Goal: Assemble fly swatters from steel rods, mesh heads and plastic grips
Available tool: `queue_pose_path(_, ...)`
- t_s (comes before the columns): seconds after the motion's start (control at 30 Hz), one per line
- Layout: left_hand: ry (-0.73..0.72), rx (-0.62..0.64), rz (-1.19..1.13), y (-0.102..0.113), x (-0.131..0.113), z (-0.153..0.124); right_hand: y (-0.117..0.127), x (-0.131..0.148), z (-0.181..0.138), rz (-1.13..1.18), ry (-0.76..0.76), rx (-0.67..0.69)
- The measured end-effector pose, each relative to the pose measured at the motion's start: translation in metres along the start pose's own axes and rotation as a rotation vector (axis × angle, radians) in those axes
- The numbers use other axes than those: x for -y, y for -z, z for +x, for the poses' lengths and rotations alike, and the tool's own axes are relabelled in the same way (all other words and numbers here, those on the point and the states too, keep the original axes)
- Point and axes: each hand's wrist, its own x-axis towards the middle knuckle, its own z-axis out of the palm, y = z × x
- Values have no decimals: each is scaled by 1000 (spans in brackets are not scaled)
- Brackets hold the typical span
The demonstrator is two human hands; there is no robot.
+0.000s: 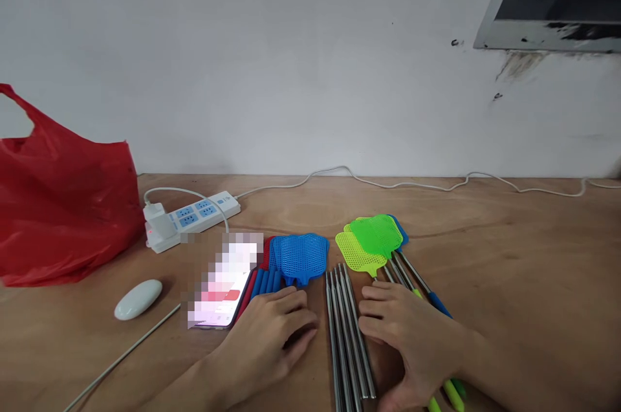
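My left hand point(272, 334) lies on the table with its fingers loosely bent and the thumb apart, nothing visible in it. It is beside blue handles point(266, 282) and just below blue fly swatter heads point(303, 255). Between my hands is a row of several silver metal rods point(345, 334), side by side. My right hand point(407, 328) rests at their right edge, fingers apart and holding nothing I can see; whether it touches the rods I cannot tell. Partly under that hand and forearm are assembled fly swatters with yellow-green point(358, 250) and green point(381, 235) heads.
A lit phone point(223, 289), partly blurred, lies left of the blue handles. Further left are a white mouse point(138, 299), a white power strip point(194, 219) with a plugged charger, and a red plastic bag point(68, 198). A white cable point(402, 185) runs along the wall.
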Motion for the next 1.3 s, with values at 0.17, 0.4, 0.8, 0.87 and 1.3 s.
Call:
queue_pose_path(0.17, 7, 55, -19, 4, -8, 2, 9, 3, 4, 36, -60, 58)
queue_pose_path(0.4, 32, 84, -34, 5, -13, 2, 22, 0, 2, 80, -81, 50)
queue_pose_path(0.8, 85, 81, -20, -2, -15, 2, 16, -4, 3, 109, -81, 37)
queue_pose_path(0.87, 92, 76, -16, -1, -16, 3, 19, -4, 4, 116, -87, 51)
queue_pose_path(1.3, 85, 27, -6, -2, -16, 0, 24, -7, 3, 76, -171, 22)
